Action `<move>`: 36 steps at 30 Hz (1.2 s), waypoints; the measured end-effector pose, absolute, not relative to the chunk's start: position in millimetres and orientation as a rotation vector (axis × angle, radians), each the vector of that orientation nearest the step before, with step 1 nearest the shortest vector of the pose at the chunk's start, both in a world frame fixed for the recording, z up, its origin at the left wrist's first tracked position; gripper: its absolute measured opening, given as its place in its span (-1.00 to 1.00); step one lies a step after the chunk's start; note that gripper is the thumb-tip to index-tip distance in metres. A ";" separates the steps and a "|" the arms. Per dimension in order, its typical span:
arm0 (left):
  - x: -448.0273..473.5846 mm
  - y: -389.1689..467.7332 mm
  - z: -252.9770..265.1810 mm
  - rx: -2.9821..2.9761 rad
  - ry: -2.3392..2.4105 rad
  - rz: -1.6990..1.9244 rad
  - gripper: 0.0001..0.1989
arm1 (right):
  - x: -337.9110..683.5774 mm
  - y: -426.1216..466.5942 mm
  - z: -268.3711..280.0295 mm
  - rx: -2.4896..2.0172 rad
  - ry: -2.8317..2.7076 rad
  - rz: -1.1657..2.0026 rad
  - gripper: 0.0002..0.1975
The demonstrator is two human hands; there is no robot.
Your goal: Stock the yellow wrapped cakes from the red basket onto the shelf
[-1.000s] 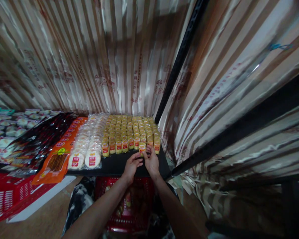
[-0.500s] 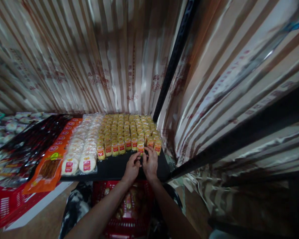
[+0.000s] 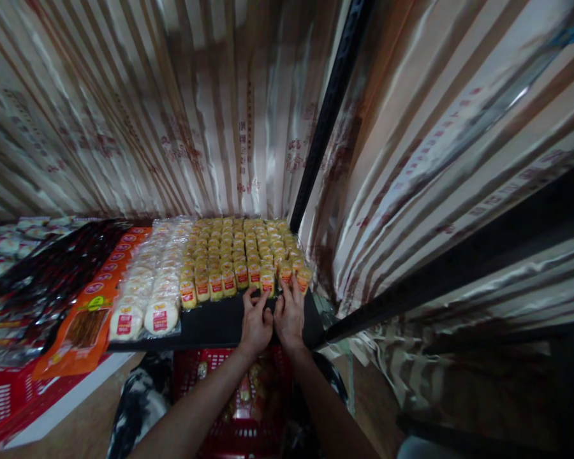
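Observation:
Rows of small yellow wrapped cakes (image 3: 242, 276) with red-and-white labels stand on a black shelf (image 3: 205, 325). My left hand (image 3: 257, 326) is at the front edge of the rows, fingers apart and stretched toward one front cake (image 3: 266, 281). Close beside it, my right hand (image 3: 289, 320) reaches its extended fingers to the front cakes at the right end (image 3: 303, 278). Neither hand grasps anything that I can see. The fingertips seem to touch the wrappers, though dim light makes exact contact hard to tell.
Left of the cakes lie round white packaged cakes (image 3: 161, 317), an orange snack packet (image 3: 79, 335) and dark shiny packets (image 3: 52, 280). A red basket (image 3: 249, 433) holding some packets sits below the shelf. Black posts (image 3: 328, 121) and striped sheeting (image 3: 210, 95) surround the shelf.
Both hands have loosened from around one front cake, their fingers now more spread. The right fingers have shifted rightward over the neighbouring cakes. The view has shifted slightly.

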State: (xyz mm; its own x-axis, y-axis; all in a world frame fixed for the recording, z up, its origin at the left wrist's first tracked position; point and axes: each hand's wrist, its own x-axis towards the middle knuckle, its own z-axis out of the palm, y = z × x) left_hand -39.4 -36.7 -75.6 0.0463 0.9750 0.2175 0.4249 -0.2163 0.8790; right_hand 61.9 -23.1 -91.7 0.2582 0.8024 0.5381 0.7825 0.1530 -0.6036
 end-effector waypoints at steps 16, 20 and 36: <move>-36.2 -23.4 -79.4 1.917 1.440 1.058 -0.58 | 64.5 -23.6 -93.2 -1.575 -1.497 0.098 -0.51; -34.8 -22.4 -79.4 1.940 1.439 1.021 -0.55 | 63.9 -24.9 -91.1 -1.598 -1.478 0.106 -0.52; -34.7 -24.3 -79.6 2.017 1.470 0.983 -0.47 | 73.7 -13.0 -70.7 -1.652 -1.107 0.058 -0.44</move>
